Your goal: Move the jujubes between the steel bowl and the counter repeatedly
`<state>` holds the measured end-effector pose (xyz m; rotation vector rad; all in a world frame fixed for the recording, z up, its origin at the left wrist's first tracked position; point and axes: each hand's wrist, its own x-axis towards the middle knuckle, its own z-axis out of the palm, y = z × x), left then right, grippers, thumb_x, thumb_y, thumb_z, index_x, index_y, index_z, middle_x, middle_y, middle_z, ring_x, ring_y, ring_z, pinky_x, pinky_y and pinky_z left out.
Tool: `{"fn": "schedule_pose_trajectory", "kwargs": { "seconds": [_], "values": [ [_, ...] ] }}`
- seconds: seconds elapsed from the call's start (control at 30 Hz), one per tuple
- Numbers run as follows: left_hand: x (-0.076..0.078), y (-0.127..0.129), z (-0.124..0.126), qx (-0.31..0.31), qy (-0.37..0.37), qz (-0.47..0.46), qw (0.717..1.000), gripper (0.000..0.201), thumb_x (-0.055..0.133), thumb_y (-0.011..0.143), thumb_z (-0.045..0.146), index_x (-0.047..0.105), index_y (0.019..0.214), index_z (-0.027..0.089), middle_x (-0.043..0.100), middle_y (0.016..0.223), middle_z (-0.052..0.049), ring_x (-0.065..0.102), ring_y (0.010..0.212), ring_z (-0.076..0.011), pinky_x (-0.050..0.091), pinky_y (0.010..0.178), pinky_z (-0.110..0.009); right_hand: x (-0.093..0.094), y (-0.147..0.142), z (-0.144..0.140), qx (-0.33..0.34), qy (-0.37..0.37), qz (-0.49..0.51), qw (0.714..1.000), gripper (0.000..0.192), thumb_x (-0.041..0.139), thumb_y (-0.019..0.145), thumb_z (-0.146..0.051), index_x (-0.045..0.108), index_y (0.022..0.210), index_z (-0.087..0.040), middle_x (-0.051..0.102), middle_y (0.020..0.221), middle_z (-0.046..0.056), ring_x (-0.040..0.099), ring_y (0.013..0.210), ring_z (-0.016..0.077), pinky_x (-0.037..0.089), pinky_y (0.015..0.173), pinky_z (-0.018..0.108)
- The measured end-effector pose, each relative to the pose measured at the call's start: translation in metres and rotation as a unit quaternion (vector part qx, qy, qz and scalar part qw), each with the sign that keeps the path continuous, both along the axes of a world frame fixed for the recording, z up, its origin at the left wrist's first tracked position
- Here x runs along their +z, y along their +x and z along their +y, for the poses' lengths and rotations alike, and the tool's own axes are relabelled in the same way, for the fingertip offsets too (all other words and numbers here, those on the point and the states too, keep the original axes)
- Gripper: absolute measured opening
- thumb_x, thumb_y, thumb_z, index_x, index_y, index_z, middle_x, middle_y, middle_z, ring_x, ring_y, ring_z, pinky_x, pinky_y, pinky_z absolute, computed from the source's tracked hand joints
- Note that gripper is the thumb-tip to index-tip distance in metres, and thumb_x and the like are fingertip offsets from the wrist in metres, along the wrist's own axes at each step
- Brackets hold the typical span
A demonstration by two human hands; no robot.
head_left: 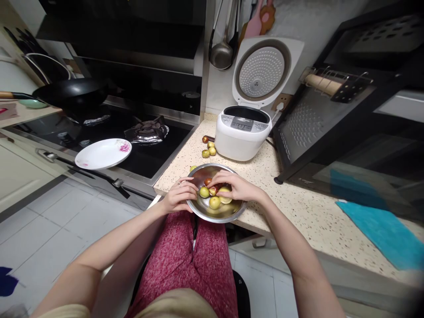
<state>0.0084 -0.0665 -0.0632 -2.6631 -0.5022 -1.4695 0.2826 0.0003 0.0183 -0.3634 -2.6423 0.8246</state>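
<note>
Seen from the head camera, a metal bowl [217, 212] sits at the near edge of the speckled table [298, 207], partly overhanging it above the person's lap, and holds several small green and reddish fruits [214, 202]. The left hand [179, 196] curls its fingers around the bowl's left rim, while the right hand [233, 185] reaches over the bowl with its fingers pinched closed on one reddish fruit [213, 190]. More loose fruits [208, 150] lie beside an open white rice cooker [243, 132], and a white plate [103, 153] rests on the stove's edge [142, 145].
</note>
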Motion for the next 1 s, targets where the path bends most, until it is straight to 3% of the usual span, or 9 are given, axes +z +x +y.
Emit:
{"fn": "schedule_pose_trajectory", "kwargs": {
  "seconds": [0.23, 0.53, 0.73, 0.83, 1.0],
  "values": [
    [-0.002, 0.0, 0.0, 0.007, 0.003, -0.001, 1.0, 0.046, 0.054, 0.101, 0.059, 0.071, 0.097, 0.017, 0.077, 0.085, -0.005, 0.077, 0.093, -0.021, 0.052, 0.109, -0.046, -0.003, -0.004, -0.009, -0.039, 0.028, -0.06, 0.997, 0.03, 0.072, 0.085, -0.017, 0.07, 0.114, -0.023, 0.073, 0.112, 0.006, 0.065, 0.106, 0.025, 0.048, 0.101, 0.045],
    [-0.001, 0.001, 0.0, 0.001, 0.004, -0.005, 1.0, 0.046, 0.054, 0.102, 0.058, 0.07, 0.097, 0.016, 0.076, 0.085, -0.005, 0.076, 0.093, -0.0201, 0.051, 0.11, -0.044, -0.003, -0.004, -0.01, -0.053, 0.036, -0.069, 0.996, 0.025, 0.072, 0.087, -0.019, 0.071, 0.111, -0.022, 0.073, 0.112, 0.006, 0.065, 0.106, 0.0255, 0.048, 0.101, 0.045],
    [0.001, 0.001, -0.001, 0.004, -0.003, -0.004, 1.0, 0.045, 0.055, 0.101, 0.058, 0.07, 0.097, 0.016, 0.077, 0.085, -0.005, 0.076, 0.093, -0.0204, 0.052, 0.109, -0.044, -0.002, -0.003, -0.005, -0.036, -0.016, 0.013, 0.999, 0.018, 0.071, 0.089, -0.022, 0.074, 0.106, -0.022, 0.075, 0.111, 0.006, 0.068, 0.103, 0.0237, 0.052, 0.096, 0.04],
    [0.0, 0.001, 0.0, 0.003, -0.004, -0.003, 1.0, 0.045, 0.055, 0.101, 0.058, 0.07, 0.097, 0.017, 0.077, 0.084, -0.005, 0.076, 0.093, -0.0206, 0.052, 0.109, -0.045, -0.001, 0.0, -0.001, -0.089, -0.047, 0.059, 0.993, 0.014, 0.067, 0.093, -0.025, 0.075, 0.103, -0.023, 0.076, 0.105, 0.005, 0.069, 0.096, 0.0212, 0.054, 0.088, 0.035],
    [-0.001, 0.001, 0.0, -0.001, -0.008, -0.002, 1.0, 0.044, 0.055, 0.101, 0.058, 0.069, 0.097, 0.016, 0.077, 0.086, -0.005, 0.076, 0.095, -0.0207, 0.05, 0.11, -0.045, -0.005, 0.004, 0.009, -0.193, -0.018, 0.117, 0.974, 0.015, 0.063, 0.095, -0.027, 0.077, 0.096, -0.021, 0.076, 0.094, 0.005, 0.066, 0.08, 0.0187, 0.049, 0.068, 0.03]
  ]
}}
